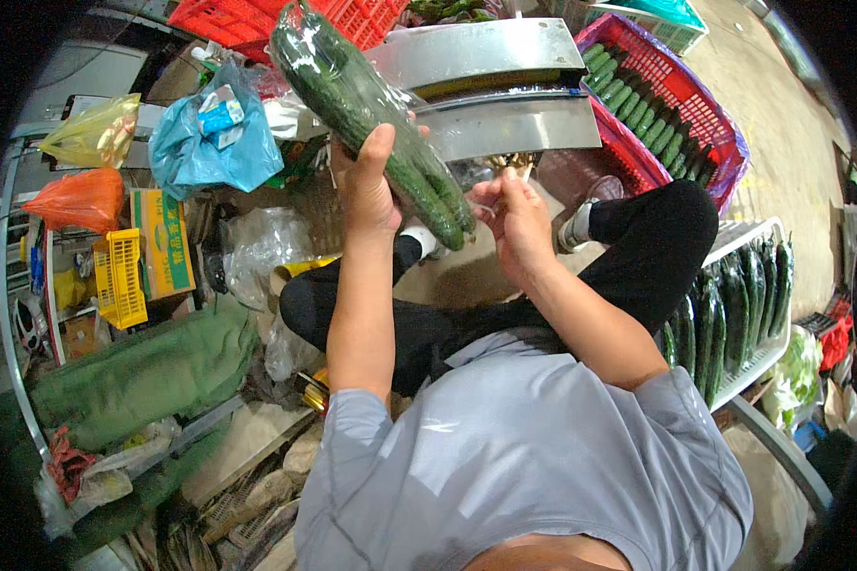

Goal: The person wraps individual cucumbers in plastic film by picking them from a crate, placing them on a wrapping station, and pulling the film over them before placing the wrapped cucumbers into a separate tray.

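My left hand (375, 175) grips long green cucumbers (378, 121) wrapped together in clear plastic film, held up at a slant. Near their lower end is my right hand (510, 214), its thumb and fingertips pinched on what looks like a thin strip of the film (483, 209). Beyond the hands stands a metal wrapping machine (514, 128) with curved steel plates; a dark gap runs between them. Part of the left fingers is hidden behind the cucumbers.
A red crate (714, 100) of small cucumbers stands at upper right. Wrapped cucumbers fill a white basket (782, 342) at right. Another red crate (221, 21) is at the top. On the left are a blue plastic bag (178, 153), a yellow basket (121, 282) and a cardboard box (161, 243).
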`<state>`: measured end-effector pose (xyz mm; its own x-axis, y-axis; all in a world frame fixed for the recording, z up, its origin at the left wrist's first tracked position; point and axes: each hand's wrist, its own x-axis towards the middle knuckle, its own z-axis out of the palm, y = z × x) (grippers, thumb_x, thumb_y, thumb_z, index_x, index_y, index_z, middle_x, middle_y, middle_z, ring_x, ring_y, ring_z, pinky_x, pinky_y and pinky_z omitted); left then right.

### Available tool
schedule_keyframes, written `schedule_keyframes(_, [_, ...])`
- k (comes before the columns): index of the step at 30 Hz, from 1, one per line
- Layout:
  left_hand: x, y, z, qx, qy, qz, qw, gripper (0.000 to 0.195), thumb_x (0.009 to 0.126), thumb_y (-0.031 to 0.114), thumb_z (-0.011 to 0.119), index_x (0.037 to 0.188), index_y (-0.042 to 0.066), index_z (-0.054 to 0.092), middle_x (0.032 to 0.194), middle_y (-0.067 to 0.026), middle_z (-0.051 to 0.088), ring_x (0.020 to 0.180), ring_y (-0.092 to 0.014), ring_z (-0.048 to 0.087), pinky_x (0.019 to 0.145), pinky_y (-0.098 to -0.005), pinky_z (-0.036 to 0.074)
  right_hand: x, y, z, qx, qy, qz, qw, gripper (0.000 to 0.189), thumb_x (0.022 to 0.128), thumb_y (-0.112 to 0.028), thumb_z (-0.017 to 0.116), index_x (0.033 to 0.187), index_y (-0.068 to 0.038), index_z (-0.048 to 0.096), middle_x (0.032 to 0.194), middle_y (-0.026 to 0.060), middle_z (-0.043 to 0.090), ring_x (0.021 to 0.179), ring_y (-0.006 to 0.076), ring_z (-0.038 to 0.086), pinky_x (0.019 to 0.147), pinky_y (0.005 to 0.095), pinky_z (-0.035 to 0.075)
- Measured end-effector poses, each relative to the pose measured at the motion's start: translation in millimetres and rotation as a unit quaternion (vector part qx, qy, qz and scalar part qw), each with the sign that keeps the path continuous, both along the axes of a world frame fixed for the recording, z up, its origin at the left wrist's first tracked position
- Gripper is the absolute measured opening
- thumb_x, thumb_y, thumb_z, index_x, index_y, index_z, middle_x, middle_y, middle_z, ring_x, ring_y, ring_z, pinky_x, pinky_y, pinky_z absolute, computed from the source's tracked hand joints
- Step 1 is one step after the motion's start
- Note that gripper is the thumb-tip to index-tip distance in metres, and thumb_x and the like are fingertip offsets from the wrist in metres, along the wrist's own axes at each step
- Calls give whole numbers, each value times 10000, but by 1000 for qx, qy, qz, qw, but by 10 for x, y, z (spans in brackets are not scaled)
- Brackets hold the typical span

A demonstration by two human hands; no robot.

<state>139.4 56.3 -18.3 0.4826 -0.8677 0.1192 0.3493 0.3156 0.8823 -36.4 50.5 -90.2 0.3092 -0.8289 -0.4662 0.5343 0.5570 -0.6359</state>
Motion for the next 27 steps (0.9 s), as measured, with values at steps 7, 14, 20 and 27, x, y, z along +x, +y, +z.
schedule_keyframes(7, [-122, -66, -222, -61, -71, 99, 991, 460, 912, 123, 742, 1326, 46, 558, 1118, -90, 685, 909, -240, 719, 824, -424, 617, 22, -98, -110, -13, 58, -24, 998, 363, 1116, -396, 486, 850, -149, 466, 630, -23, 420, 523, 138, 467, 515, 330, 413])
schedule_keyframes(14, [-88, -84, -236, -54, 8, 140, 989, 484, 930, 214, 765, 1338, 63, 553, 1156, -95, 659, 976, -259, 693, 837, -469, 628, -205, 92, -436, 48, 73, 34, 996, 380, 1110, -439, 487, 860, -153, 488, 610, -35, 408, 474, 116, 445, 473, 347, 452])
schedule_keyframes(20, [-155, -195, -239, 22, 121, 194, 973, 524, 947, 441, 723, 1262, 53, 565, 1119, -112, 645, 1004, -299, 671, 855, -501, 598, -48, 191, -382, 122, -36, 55, 990, 287, 1101, -377, 532, 921, -154, 547, 620, -49, 411, 514, 106, 448, 536, 327, 451])
schedule_keyframes(27, [-364, -164, -77, 43, 275, 225, 934, 611, 964, 677, 524, 1142, 103, 628, 1072, -86, 681, 1043, -253, 667, 928, -475, 565, 50, -161, -180, 183, -205, 20, 961, 295, 1096, -371, 525, 908, -165, 623, 641, -49, 528, 609, 116, 526, 539, 265, 463])
